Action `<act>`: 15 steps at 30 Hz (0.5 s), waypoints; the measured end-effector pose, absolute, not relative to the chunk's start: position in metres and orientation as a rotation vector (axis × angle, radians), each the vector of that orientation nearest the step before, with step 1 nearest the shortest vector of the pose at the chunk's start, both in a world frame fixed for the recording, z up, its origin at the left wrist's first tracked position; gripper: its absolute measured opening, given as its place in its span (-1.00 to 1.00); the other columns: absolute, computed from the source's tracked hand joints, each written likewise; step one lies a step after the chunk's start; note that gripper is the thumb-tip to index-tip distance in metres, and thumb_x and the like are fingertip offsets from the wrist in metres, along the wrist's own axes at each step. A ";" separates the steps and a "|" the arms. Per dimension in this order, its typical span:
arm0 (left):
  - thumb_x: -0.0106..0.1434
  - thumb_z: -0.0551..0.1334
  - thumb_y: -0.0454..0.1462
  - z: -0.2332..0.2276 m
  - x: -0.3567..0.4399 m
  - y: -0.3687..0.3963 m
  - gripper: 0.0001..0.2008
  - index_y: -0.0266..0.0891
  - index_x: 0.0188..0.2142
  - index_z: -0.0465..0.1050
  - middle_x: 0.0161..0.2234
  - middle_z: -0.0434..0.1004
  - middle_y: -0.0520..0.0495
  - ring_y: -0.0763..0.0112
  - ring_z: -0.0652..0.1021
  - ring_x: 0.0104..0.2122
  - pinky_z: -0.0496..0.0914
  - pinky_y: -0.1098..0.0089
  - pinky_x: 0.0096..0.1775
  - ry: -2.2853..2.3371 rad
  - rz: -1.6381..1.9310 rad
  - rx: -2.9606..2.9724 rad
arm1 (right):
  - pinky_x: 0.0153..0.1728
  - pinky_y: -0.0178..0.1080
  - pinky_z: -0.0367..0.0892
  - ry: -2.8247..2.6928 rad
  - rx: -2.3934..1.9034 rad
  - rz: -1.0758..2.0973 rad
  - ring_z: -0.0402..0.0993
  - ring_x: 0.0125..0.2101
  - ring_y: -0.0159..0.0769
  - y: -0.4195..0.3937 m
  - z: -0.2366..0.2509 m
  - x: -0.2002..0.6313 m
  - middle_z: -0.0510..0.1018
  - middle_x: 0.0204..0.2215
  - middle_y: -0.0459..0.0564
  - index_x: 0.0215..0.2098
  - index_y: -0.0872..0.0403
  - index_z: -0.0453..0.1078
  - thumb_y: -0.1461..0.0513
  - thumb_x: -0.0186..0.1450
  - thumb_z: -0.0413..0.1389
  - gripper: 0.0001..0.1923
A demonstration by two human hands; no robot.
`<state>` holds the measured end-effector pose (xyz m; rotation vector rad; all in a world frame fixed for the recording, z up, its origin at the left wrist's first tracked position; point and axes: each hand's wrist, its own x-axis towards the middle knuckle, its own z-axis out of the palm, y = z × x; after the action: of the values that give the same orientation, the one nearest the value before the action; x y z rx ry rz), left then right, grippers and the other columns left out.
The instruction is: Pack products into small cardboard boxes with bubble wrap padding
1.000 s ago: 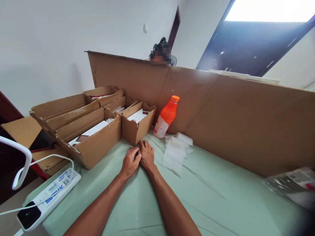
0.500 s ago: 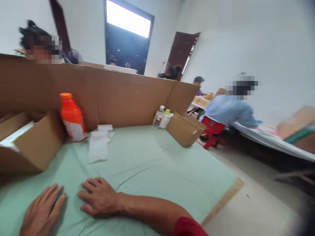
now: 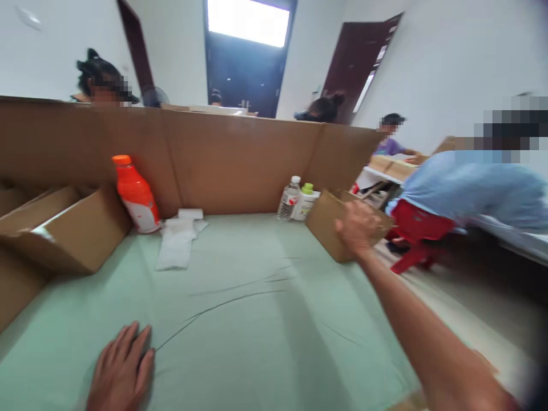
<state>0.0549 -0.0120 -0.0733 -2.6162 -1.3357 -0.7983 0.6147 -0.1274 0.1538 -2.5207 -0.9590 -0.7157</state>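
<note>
My left hand (image 3: 122, 368) lies palm down on the green tabletop cover (image 3: 240, 331), its fingers outstretched and nothing in it. My right arm reaches out to the far right, where my right hand (image 3: 358, 226) is on a small open cardboard box (image 3: 327, 225). Its fingers curl over the box's upper edge; slight blur and the hand itself hide the fingertips. Just left of that box stand a clear plastic bottle (image 3: 289, 200) and a white bottle with a green cap (image 3: 305, 202).
A brown cardboard partition (image 3: 240, 165) runs along the table's back. At left are an orange bottle (image 3: 137, 197), white folded sheets (image 3: 175, 244) and a larger open cardboard box (image 3: 81, 234). A person in light blue (image 3: 475, 182) sits on a red stool (image 3: 422, 220) beyond the right edge.
My right hand has gone from the tabletop beside my left hand to the small box at far right. My left hand stays flat on the table. The view has shifted.
</note>
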 end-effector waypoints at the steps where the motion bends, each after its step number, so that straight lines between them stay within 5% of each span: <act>1: 0.32 0.00 -0.14 -0.068 0.062 -0.019 -0.57 -0.22 0.02 0.49 0.10 0.52 -0.30 -0.05 0.48 0.12 0.37 -0.07 0.09 -1.324 -0.789 -2.617 | 0.09 0.22 -0.08 -0.882 -2.538 -0.723 0.04 0.26 0.17 -0.131 0.161 0.633 0.25 0.22 0.50 0.19 0.26 0.25 0.29 0.33 0.00 -0.54; 4: 0.34 0.04 -0.20 -0.057 0.078 -0.027 -0.60 -0.22 0.05 0.51 0.13 0.50 -0.26 0.05 0.45 0.15 0.32 0.01 0.15 -1.327 -0.800 -2.635 | -0.11 0.24 0.10 -0.782 -2.579 -0.629 0.38 0.01 0.21 -0.135 0.168 0.671 0.54 -0.17 0.42 -0.15 0.11 0.49 0.18 0.35 0.00 -0.73; 8: 0.34 0.08 -0.21 -0.051 0.084 -0.029 -0.63 -0.19 0.04 0.52 0.13 0.50 -0.25 0.04 0.45 0.15 0.35 -0.02 0.14 -1.395 -0.886 -2.642 | -0.31 0.10 0.22 -0.971 -2.511 -0.533 0.52 -0.37 0.07 -0.131 0.160 0.677 0.45 -0.62 0.09 -0.55 -0.06 0.45 -0.02 0.31 0.04 -0.62; 15: 0.29 0.14 -0.19 -0.048 0.079 -0.029 -0.66 -0.16 -0.01 0.55 0.10 0.53 -0.22 0.05 0.52 0.09 0.42 -0.06 0.10 -1.553 -1.227 -2.731 | -0.38 0.02 0.29 -1.642 -1.933 -0.699 0.53 -0.43 -0.04 -0.153 0.134 0.583 0.66 -0.41 0.13 -0.40 -0.14 0.55 -0.19 0.35 -0.09 -0.49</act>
<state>0.0786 -0.0286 -0.0483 -2.7311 -1.5528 -1.2273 0.5831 -0.1531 0.1344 -1.9327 -1.6419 -0.6992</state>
